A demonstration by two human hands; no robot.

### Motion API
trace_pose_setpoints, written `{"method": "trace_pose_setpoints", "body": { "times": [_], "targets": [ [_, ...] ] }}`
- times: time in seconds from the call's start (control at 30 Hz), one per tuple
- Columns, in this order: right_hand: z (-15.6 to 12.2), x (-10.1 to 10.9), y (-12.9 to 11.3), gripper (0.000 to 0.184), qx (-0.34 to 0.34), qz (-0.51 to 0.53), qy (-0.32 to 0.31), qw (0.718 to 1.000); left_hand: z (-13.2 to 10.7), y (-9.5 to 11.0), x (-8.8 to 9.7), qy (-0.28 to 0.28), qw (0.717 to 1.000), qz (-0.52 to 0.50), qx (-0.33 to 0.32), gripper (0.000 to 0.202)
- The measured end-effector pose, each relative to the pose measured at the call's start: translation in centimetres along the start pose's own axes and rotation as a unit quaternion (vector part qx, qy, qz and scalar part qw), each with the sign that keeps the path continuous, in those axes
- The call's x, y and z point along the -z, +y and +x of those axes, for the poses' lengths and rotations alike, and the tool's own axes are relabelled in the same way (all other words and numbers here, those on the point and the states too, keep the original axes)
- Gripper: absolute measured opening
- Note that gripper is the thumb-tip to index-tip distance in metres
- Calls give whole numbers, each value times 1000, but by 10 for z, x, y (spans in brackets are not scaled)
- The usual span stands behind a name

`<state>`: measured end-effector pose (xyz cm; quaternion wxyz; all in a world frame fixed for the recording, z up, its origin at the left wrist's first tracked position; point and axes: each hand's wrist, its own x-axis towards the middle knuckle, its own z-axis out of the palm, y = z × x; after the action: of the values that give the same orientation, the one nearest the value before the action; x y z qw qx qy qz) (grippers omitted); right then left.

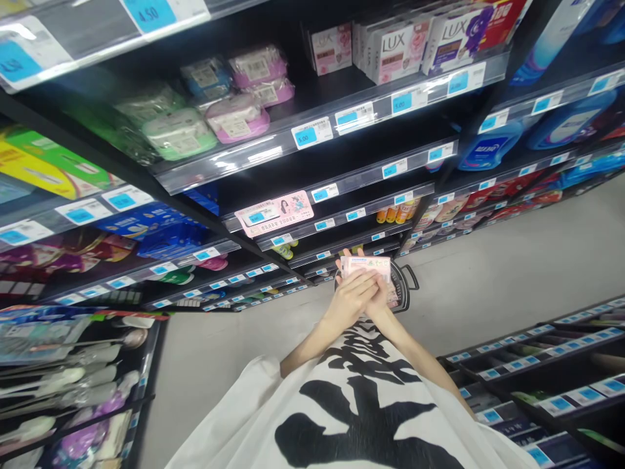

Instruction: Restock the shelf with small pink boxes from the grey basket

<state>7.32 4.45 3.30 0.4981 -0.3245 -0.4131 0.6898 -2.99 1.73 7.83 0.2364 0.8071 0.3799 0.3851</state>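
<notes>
Both of my hands hold a small pink and white boxed pack [367, 266] low in front of me, above a black shopping basket [403, 288] that stands on the floor. My left hand [349, 299] lies over the near side of the pack with its fingers closed on it. My right hand [378, 303] grips the pack from beneath and is mostly hidden behind the left hand. My white shirt with black markings [351, 404] fills the lower middle.
Black store shelves [312, 137] run along the left and top, holding pink and green wipe packs [234, 117], LUX soap boxes [400, 45] and blue bottles [493, 146]. Another shelf unit [547, 378] stands at the lower right. A grey aisle floor [512, 260] lies between.
</notes>
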Motion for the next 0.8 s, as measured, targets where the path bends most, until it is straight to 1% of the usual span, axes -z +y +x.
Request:
{"method": "trace_pose_setpoints", "body": {
  "times": [0.07,0.13,0.17,0.23,0.27,0.4,0.47,0.53,0.67,0.73,0.8],
  "targets": [
    [6,2,1,103,-18,68,-33,997,-2,-1,0,5,1000,14,-6,41],
    [9,3,2,97,-30,95,-30,995,-4,-2,1,11,999,35,-11,42],
    [10,4,2,93,-30,95,-19,995,-6,-3,1,16,999,44,-12,42],
    [10,4,1,88,-23,68,0,997,-8,-3,1,31,998,56,-8,43],
    [10,3,0,87,-22,56,-2,998,-9,-3,1,43,997,58,-4,42],
    [8,0,-2,85,-37,40,-59,997,-12,-3,0,109,993,41,24,43],
    [6,1,1,84,-35,34,-72,996,-14,-3,0,130,990,46,39,47],
    [5,3,6,81,-40,15,-78,996,-15,-3,0,138,987,65,43,55],
    [1,11,15,64,-84,-62,-102,989,-19,-7,3,147,984,84,51,71],
    [-1,12,14,60,-79,-109,-127,983,-22,-9,7,164,982,69,70,70],
    [-2,8,7,57,-53,-153,-159,974,-25,-9,11,204,974,40,92,64]
  ]
}}
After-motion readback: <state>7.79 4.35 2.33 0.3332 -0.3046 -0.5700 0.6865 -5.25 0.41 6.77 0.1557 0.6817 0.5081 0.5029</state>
